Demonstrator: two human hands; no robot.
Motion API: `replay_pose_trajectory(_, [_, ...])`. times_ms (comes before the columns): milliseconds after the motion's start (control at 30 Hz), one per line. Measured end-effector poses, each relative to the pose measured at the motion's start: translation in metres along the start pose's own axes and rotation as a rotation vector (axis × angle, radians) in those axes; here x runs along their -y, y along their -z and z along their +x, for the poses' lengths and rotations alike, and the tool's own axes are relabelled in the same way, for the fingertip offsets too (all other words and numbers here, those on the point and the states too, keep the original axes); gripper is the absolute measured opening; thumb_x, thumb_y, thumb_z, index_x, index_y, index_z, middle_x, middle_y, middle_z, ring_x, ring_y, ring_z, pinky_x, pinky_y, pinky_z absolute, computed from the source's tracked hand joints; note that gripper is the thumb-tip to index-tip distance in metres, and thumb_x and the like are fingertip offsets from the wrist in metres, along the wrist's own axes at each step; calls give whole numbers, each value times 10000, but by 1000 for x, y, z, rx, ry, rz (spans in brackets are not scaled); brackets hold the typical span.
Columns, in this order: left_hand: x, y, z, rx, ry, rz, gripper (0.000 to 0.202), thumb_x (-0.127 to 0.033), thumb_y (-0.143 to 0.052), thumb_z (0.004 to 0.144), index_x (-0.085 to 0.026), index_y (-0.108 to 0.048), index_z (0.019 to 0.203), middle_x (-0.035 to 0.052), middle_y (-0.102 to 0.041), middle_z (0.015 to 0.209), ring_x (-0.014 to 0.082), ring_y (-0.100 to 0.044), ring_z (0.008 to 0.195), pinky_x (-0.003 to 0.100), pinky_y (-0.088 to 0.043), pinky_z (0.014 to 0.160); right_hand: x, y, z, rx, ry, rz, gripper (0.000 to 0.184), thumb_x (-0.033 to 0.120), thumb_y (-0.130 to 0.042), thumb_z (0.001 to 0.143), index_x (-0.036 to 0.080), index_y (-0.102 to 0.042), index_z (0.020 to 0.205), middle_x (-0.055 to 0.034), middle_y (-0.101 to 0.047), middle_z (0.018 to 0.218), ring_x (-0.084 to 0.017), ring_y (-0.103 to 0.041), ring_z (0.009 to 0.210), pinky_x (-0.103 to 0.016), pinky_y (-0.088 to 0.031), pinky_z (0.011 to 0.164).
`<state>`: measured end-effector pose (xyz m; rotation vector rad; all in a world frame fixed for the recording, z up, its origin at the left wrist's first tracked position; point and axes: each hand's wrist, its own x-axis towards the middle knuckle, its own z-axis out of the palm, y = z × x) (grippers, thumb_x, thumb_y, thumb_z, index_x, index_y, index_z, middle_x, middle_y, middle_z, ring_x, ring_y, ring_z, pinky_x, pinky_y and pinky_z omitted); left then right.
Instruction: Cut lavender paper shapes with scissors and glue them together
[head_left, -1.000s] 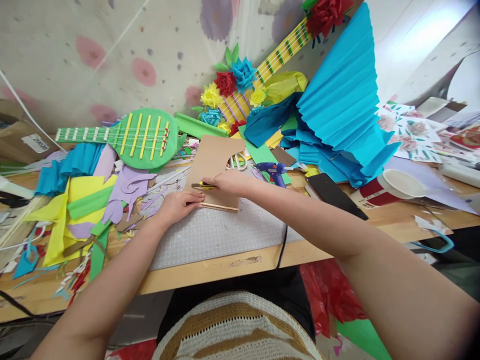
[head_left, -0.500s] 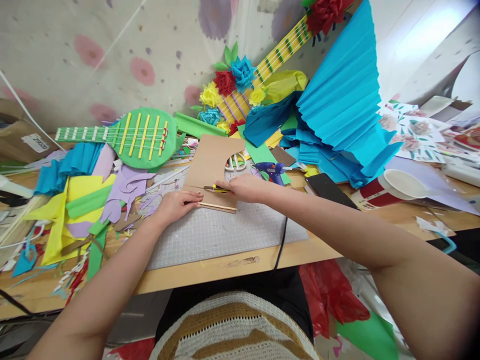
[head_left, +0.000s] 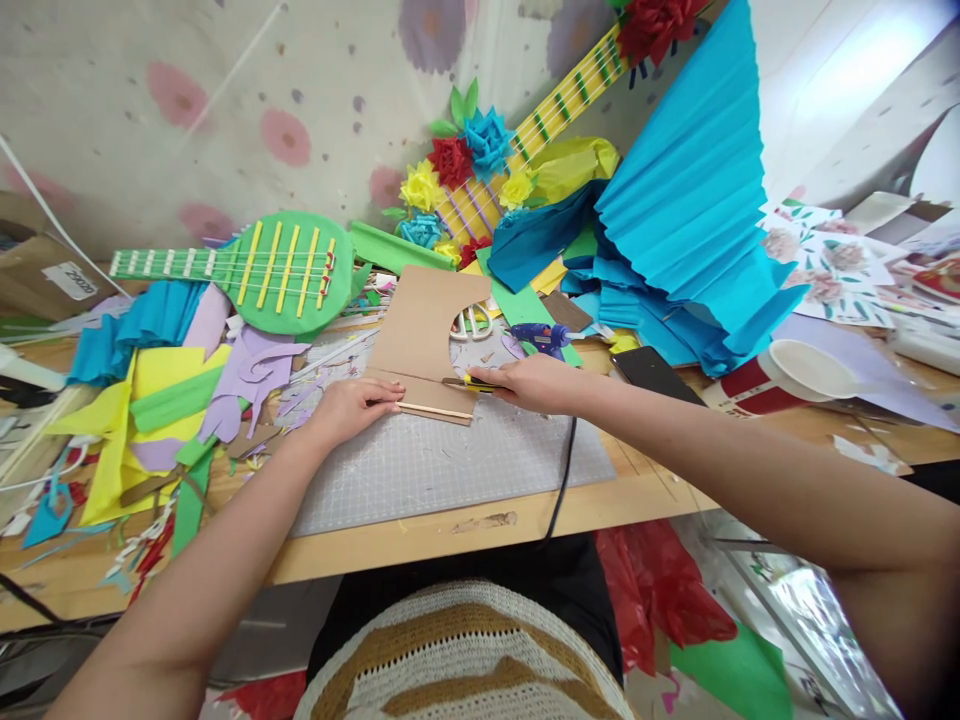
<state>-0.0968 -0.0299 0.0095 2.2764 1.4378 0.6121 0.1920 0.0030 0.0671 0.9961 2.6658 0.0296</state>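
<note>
A sheet of brown cardboard (head_left: 420,320) with a curved notch in its right side lies on the grey cutting mat (head_left: 450,465). My left hand (head_left: 352,410) is at its lower left, fingers pressed together on a thin wooden strip (head_left: 439,411) that lies along the cardboard's near end. A line crosses the cardboard just beyond the strip. My right hand (head_left: 536,384) is closed around a yellow and black utility knife (head_left: 481,384), its blade pointing left at the cardboard's right edge. White-handled scissors (head_left: 474,322) show in the notch, partly hidden.
A blue glue gun (head_left: 541,338) lies beyond my right hand, its black cord running over the table's front edge. To the right are a phone (head_left: 656,374) and a paper cup (head_left: 780,380). A green paper-covered instrument (head_left: 289,275) and paper scraps (head_left: 172,400) crowd the left.
My right hand has moved right with the utility knife, from over the cardboard to its right edge. My left hand stays in place on the strip.
</note>
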Motion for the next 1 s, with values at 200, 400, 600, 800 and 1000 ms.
replay_pose_trajectory(200, [-2, 1, 0, -6, 17, -6, 227, -416, -571, 748, -270, -710, 850, -15, -689, 989, 178, -628, 974, 331, -492, 863, -4, -6, -14, 1, -10, 12, 496, 273, -323, 888, 234, -304, 1382, -94, -668, 920, -162, -573, 683, -251, -246, 525])
replay_pose_trajectory(400, [-3, 0, 1, -10, 22, 2, 210, -401, -573, 745, -273, -710, 838, -24, -694, 977, 174, -631, 964, 324, -494, 855, -16, -21, -34, 8, -50, -2, 496, 315, -332, 884, 260, -306, 1376, -70, -669, 844, -156, -568, 623, -246, -259, 511])
replay_pose_trajectory(600, [-1, 3, 1, 6, 13, -4, 215, -399, -586, 735, -253, -714, 828, -5, -696, 974, 181, -630, 964, 325, -488, 857, -24, -21, -50, 35, -88, 36, 486, 332, -350, 882, 301, -321, 1367, -64, -671, 948, -175, -602, 720, -241, -286, 527])
replay_pose_trajectory(800, [-4, 4, -1, -12, -10, -88, 229, -407, -552, 761, -248, -708, 811, 2, -698, 973, 179, -629, 951, 323, -490, 848, -13, -30, -49, -80, -303, 83, 505, 350, -267, 901, 262, -246, 1398, -111, -616, 1046, -209, -593, 773, -263, -347, 564])
replay_pose_trajectory(1000, [12, 25, -5, -446, 184, 41, 260, -376, -519, 792, -187, -690, 845, 51, -689, 977, 191, -626, 909, 312, -499, 780, 18, -34, -20, -113, -451, -58, 678, 64, -291, 792, 258, -149, 1425, -170, -534, 1094, -251, -559, 896, -277, -361, 598])
